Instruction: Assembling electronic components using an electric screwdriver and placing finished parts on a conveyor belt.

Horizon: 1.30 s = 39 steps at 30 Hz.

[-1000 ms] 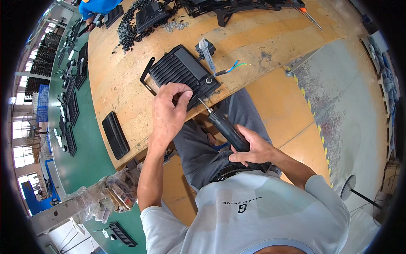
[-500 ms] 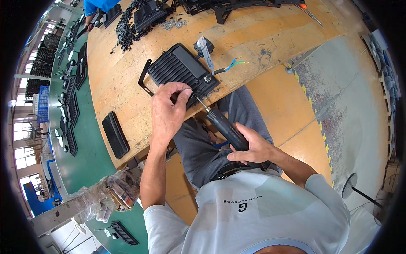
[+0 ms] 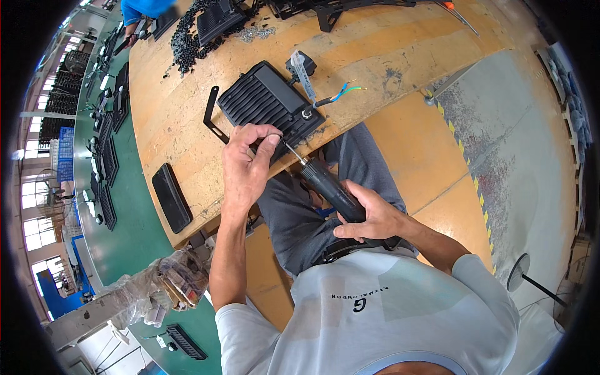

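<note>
A black finned floodlight housing [image 3: 257, 97] lies face down near the front edge of the wooden table. My left hand [image 3: 245, 164] is at its near corner, thumb and forefinger pinched together; whatever sits between them is too small to make out. A black electric screwdriver [image 3: 332, 191] is gripped in my right hand [image 3: 374, 215]. Its thin bit points up and left, ending close to my left fingertips. Out from the housing's left side juts a black metal bracket [image 3: 210, 115], partly hidden by my left hand. A short cable with stripped coloured wires [image 3: 342, 94] leaves the right side.
A dark phone [image 3: 172, 197] lies at the table's left edge. Farther back are heaps of small black parts [image 3: 185, 47], silvery screws [image 3: 255, 33] and an orange-handled screwdriver [image 3: 459, 17]. Another person's arm [image 3: 131, 29] shows at top left, by the green bench [image 3: 140, 225] holding several lamps.
The bracket has swung to stand out a little farther from the housing. The electric screwdriver's tip has shifted slightly left and up, towards my left fingers. Both hands keep their holds.
</note>
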Available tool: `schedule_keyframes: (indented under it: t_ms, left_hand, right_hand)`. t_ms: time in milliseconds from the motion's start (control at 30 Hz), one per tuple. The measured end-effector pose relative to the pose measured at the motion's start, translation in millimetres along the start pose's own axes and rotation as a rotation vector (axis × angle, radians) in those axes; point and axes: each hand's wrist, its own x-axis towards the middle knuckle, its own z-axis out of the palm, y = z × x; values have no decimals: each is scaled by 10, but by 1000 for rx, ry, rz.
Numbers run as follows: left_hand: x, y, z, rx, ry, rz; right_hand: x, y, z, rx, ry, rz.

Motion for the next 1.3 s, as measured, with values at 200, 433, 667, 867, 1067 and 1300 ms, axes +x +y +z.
schedule_keyframes:
  t_ms: [200,433,667,867,1067,1300]
  left_hand:
    - [-106,32,58,41,68,52]
    - [-203,60,199,351,275,320]
    - [-240,128,261,461,324,338]
    - [-154,299,254,576,163,473]
    - [-120,204,332,581,138,467]
    - [-154,92,367,524,264,409]
  right_hand:
    - [18,61,27,9,4,-15]
    - [42,34,45,27,7,3]
    - [24,23,61,23,7,-22]
    - [-109,106,40,-24,51,-20]
    - [-99,171,41,52,81,1]
    - [-88,143,34,72,80,12]
